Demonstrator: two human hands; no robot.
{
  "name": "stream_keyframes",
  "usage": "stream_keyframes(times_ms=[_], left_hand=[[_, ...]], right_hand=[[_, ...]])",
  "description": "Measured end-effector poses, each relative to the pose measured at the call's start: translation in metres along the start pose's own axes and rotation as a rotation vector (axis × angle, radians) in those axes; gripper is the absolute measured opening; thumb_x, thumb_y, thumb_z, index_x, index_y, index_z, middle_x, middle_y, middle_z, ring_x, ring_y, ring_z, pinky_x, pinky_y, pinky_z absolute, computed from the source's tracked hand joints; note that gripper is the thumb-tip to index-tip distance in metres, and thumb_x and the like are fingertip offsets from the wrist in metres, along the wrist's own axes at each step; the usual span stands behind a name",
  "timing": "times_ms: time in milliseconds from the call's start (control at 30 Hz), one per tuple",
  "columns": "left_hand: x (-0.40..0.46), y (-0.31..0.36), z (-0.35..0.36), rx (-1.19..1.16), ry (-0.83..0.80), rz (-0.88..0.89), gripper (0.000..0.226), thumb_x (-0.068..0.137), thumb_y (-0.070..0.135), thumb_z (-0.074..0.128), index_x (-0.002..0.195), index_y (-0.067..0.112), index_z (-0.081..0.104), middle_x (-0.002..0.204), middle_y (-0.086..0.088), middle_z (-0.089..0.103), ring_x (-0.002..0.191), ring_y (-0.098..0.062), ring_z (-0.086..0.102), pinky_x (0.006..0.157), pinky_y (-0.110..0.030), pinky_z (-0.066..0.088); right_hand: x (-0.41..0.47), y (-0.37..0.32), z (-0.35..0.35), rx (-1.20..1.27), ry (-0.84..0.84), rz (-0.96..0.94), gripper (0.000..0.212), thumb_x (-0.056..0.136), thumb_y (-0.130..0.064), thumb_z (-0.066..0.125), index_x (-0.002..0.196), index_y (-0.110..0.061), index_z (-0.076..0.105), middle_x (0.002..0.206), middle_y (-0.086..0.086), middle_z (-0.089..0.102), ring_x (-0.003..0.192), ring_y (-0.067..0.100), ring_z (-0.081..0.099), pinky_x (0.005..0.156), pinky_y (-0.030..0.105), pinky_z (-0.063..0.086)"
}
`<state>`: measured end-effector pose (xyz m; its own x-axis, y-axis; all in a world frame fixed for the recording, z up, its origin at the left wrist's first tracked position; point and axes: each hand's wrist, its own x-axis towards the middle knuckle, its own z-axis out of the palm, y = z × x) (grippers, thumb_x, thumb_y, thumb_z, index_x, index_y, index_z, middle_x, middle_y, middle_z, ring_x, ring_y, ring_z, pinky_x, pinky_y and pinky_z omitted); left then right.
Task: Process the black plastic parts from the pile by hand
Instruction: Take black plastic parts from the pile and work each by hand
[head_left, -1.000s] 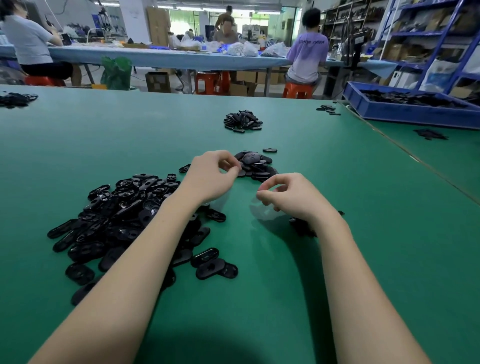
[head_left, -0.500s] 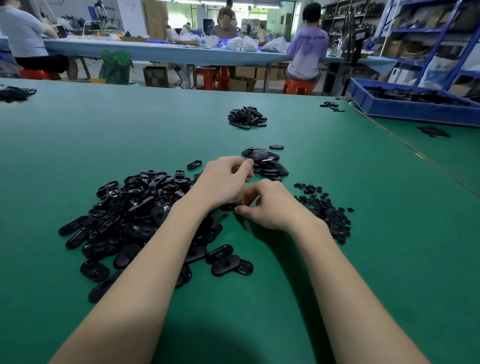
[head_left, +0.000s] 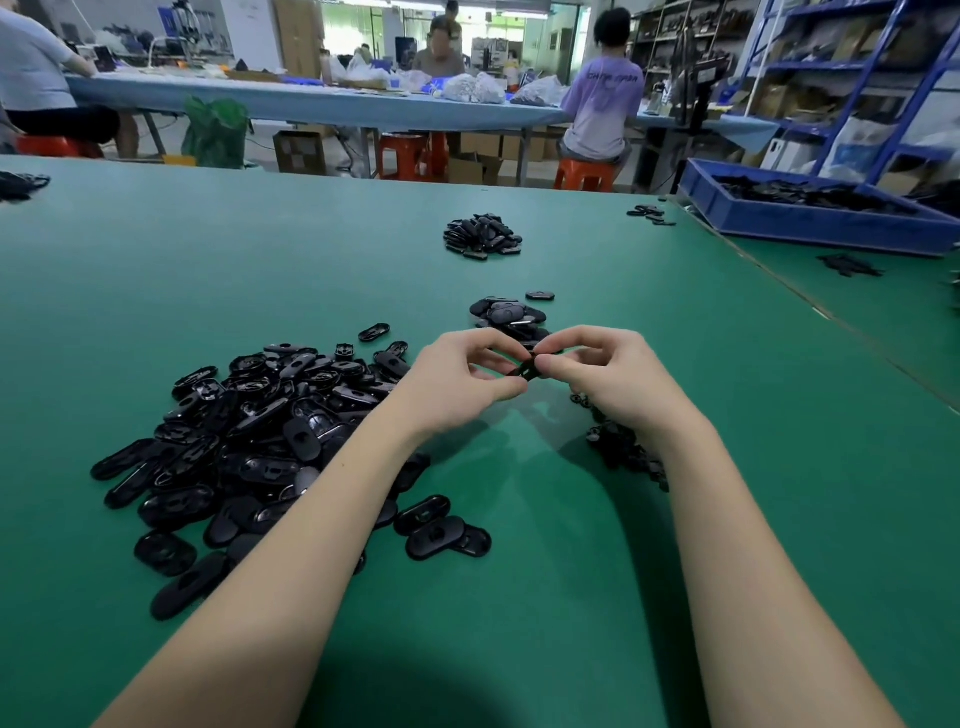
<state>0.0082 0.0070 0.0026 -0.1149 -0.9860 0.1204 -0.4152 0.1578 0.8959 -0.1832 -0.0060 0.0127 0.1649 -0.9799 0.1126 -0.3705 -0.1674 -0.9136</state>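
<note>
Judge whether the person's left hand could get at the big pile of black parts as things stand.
Probably yes, but not at once. The big pile lies right beside the left hand with nothing between, yet that hand's grip is taken: with the right hand it pinches one black part, which it must release first.

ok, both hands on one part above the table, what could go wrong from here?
1. The black part is held only by fingertip pinches from the left hand and right hand; it could slip.
2. A drop may land it in the big pile below the left forearm, mixing it back in.
3. The right wrist hides the small pieces; it could scatter them.
</note>
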Motion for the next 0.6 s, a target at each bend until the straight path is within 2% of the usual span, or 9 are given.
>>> stream_keyframes(times_ms=[67,133,233,300,400,600], left_hand=[[0.000,0.000,0.001,0.031,0.038,0.019,0.019,0.082,0.022,0.080,0.096,0.034,0.074,0.095,0.008,0.073,0.073,-0.008,0.064,0.070,-0.021,0.048],[0.000,0.000,0.001,0.091,0.081,0.031,0.018,0.083,0.024,0.079,0.096,0.035,0.073,0.095,0.009,0.073,0.070,-0.006,0.063,0.067,-0.018,0.046],[0.000,-0.002,0.001,0.195,0.124,0.038,0.017,0.083,0.024,0.077,0.097,0.033,0.073,0.093,0.012,0.071,0.068,-0.006,0.061,0.064,-0.005,0.042],[-0.001,-0.004,0.001,0.232,0.137,0.038,0.017,0.083,0.022,0.077,0.097,0.031,0.073,0.092,0.013,0.070,0.068,-0.005,0.061,0.065,0.000,0.039],[-0.001,-0.006,0.002,0.216,0.142,0.023,0.017,0.082,0.022,0.076,0.096,0.032,0.073,0.091,0.014,0.070,0.062,0.001,0.060,0.065,0.000,0.041],[-0.001,-0.006,0.001,0.164,0.161,0.015,0.018,0.083,0.022,0.075,0.096,0.034,0.072,0.091,0.015,0.069,0.066,0.002,0.063,0.064,0.000,0.041]], right_hand=[[0.001,0.000,-0.001,0.001,0.017,0.021,0.001,0.090,-0.025,0.076,0.091,-0.025,0.077,0.073,-0.010,0.073,0.052,-0.003,0.053,0.055,0.008,0.041],[0.004,0.003,-0.003,-0.093,0.086,0.057,0.005,0.092,-0.031,0.071,0.090,-0.028,0.075,0.078,-0.014,0.076,0.055,-0.002,0.055,0.057,0.014,0.045],[0.005,0.011,-0.010,-0.410,0.221,0.161,0.009,0.089,-0.036,0.066,0.088,-0.034,0.075,0.083,-0.019,0.073,0.085,0.006,0.066,0.072,0.026,0.050],[0.003,0.016,-0.013,-0.564,0.220,0.215,0.008,0.086,-0.038,0.068,0.090,-0.037,0.075,0.087,-0.022,0.071,0.093,0.011,0.064,0.073,0.027,0.047],[0.001,0.018,-0.009,-0.661,0.180,0.248,0.011,0.083,-0.040,0.072,0.093,-0.039,0.076,0.092,-0.021,0.071,0.095,0.011,0.064,0.070,0.026,0.044],[0.001,0.018,-0.002,-0.745,0.203,0.219,0.009,0.089,-0.041,0.069,0.093,-0.038,0.076,0.091,-0.017,0.069,0.095,0.015,0.064,0.071,0.028,0.045]])
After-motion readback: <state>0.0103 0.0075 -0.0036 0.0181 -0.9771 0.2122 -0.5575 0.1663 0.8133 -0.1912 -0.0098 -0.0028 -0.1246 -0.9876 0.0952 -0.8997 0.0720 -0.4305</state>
